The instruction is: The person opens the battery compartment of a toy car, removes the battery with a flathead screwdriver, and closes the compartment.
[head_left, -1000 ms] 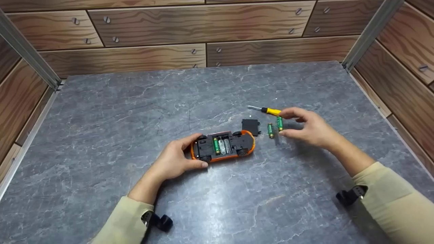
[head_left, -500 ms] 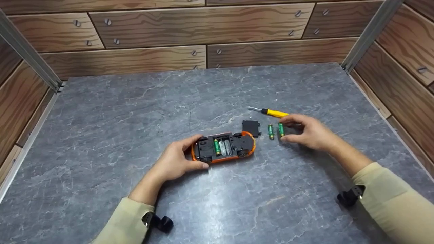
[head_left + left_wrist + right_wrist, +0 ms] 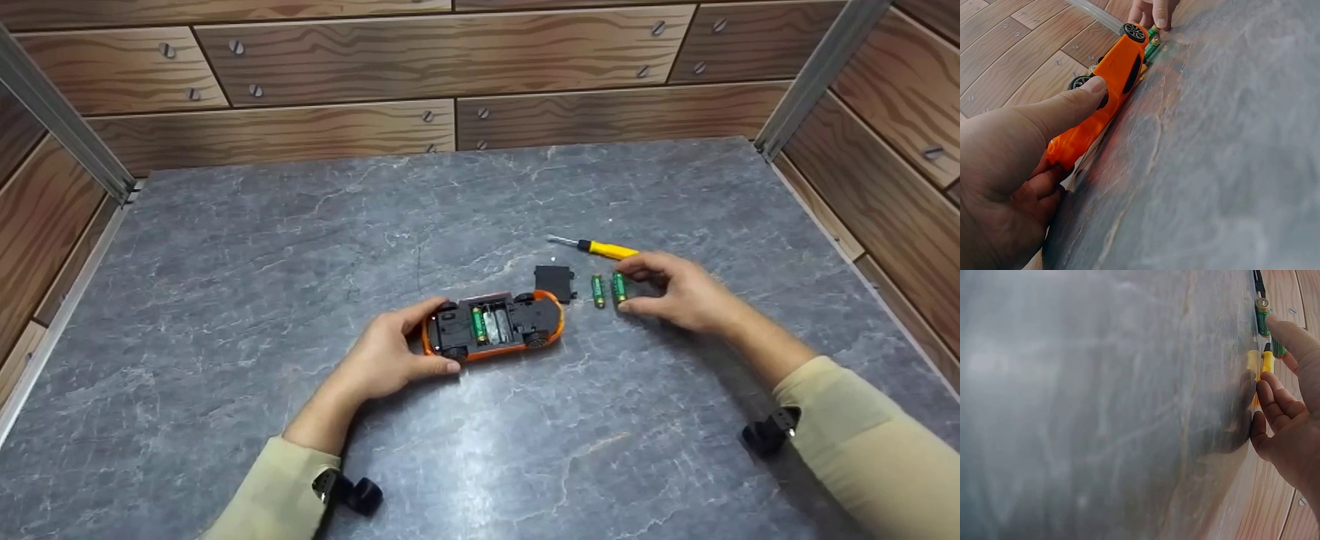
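An orange toy car (image 3: 540,319) lies wheels up, its black underside showing. My left hand (image 3: 386,352) grips it by the left end, thumb along the near side, as the left wrist view shows on the orange body (image 3: 1117,67). In the uncovered battery bay sits one green battery (image 3: 478,325) at the left, with bare slots beside it. My right hand (image 3: 675,292) pinches a second green battery (image 3: 619,288) by its ends, down at the tabletop. Parallel to that one, just left, lies another green battery (image 3: 598,291).
A black battery cover (image 3: 553,282) lies right behind the car's right end. Beyond the batteries is a yellow-handled screwdriver (image 3: 609,249), its handle end close to the right fingers. A tiny screw (image 3: 553,259) sits behind the cover. Wood-patterned walls (image 3: 450,52) surround the grey tabletop (image 3: 262,247).
My right hand has come slightly toward me with its battery, lowering it beside the loose one and uncovering more of the screwdriver handle. The left hand and car have stayed put.
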`<state>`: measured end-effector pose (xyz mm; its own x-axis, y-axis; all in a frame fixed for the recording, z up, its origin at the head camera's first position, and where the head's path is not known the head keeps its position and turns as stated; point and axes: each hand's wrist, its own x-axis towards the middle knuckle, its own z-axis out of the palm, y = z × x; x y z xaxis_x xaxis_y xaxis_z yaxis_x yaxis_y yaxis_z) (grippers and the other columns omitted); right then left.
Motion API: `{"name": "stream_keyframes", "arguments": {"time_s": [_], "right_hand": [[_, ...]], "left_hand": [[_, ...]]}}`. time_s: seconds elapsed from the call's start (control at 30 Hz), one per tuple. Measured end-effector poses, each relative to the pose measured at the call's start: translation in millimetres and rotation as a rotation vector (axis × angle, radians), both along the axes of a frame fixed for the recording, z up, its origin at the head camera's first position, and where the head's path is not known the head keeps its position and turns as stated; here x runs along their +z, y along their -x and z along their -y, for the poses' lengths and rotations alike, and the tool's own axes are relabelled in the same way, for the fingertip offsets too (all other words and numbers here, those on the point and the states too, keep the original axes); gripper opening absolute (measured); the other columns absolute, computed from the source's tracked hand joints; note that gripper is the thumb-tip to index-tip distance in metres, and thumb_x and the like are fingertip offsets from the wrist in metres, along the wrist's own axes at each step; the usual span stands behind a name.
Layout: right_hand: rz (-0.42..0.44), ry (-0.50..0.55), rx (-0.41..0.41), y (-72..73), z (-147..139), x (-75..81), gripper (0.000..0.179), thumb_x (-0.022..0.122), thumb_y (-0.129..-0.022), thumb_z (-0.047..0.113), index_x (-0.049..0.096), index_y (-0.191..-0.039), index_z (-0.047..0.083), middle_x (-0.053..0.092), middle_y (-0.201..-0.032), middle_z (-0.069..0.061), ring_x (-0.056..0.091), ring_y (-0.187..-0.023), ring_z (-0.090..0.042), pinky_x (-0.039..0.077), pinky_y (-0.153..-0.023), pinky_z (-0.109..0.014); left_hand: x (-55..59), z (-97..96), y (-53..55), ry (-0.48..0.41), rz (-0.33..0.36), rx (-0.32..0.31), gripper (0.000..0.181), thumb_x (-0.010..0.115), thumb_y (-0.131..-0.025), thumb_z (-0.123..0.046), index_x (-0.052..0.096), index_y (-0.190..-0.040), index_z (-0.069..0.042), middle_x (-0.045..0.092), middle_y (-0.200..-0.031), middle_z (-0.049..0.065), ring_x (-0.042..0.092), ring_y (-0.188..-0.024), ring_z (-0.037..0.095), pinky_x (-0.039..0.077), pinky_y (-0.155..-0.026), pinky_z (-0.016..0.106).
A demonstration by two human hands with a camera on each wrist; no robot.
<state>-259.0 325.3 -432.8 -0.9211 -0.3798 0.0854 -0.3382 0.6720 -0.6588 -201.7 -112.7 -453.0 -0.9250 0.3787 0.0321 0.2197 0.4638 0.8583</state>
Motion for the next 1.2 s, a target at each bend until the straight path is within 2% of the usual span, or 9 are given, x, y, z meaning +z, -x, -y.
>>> {"name": "stream_keyframes", "arguments": {"time_s": [0.1,0.17,0.57,0.97,1.2], "right_hand": [[-0.028,-0.004,0.002,0.5,0.3,-2.4,0.052,0.092,-0.084,0.014,0.071,-0.13,0.005,0.073,-0.118,-0.012,0.067,-0.11,-0.028,0.05,-0.098,-0.029],[-0.048,-0.01,0.004,0.7,0.4,-3.5,0.051,0.093,-0.083,0.015,0.072,-0.129,0.006,0.073,-0.117,-0.011,0.066,-0.109,-0.027,0.049,-0.097,-0.027],[-0.076,-0.054,0.001,-0.5,0.4,-4.7,0.048,0.093,-0.084,0.021,0.073,-0.127,0.01,0.07,-0.118,-0.011,0.064,-0.11,-0.03,0.047,-0.101,-0.048],[-0.044,-0.083,0.001,-0.2,1.1,-3.7,0.051,0.092,-0.086,0.023,0.072,-0.131,0.011,0.068,-0.125,-0.013,0.061,-0.116,-0.034,0.045,-0.105,-0.053],[-0.051,-0.079,0.011,-0.3,1.1,-4.9,0.056,0.092,-0.085,0.024,0.071,-0.135,0.01,0.067,-0.126,-0.014,0.061,-0.117,-0.035,0.044,-0.106,-0.054]], "left_hand": [[0.0,0.2,0.0,0.006,-0.003,0.001,0.097,0.1,-0.073,-0.032,0.054,-0.156,-0.011,0.064,-0.147,0.007,0.059,-0.131,0.023,0.041,-0.118,0.046],[0.3,0.2,0.1,0.008,-0.002,0.001,0.097,0.1,-0.073,-0.032,0.054,-0.156,-0.011,0.064,-0.147,0.007,0.059,-0.131,0.023,0.041,-0.118,0.046],[-0.5,0.8,0.1,0.005,-0.018,-0.002,0.095,0.1,-0.073,-0.033,0.055,-0.155,-0.011,0.065,-0.145,0.006,0.06,-0.13,0.021,0.042,-0.117,0.044],[-0.1,0.6,0.1,0.027,0.002,0.012,0.097,0.1,-0.073,-0.032,0.054,-0.157,-0.013,0.061,-0.151,0.006,0.057,-0.135,0.021,0.039,-0.119,0.044],[-0.8,0.5,0.3,0.025,0.018,0.012,0.098,0.1,-0.073,-0.031,0.053,-0.157,-0.013,0.062,-0.149,0.005,0.06,-0.129,0.02,0.041,-0.117,0.042]]}}
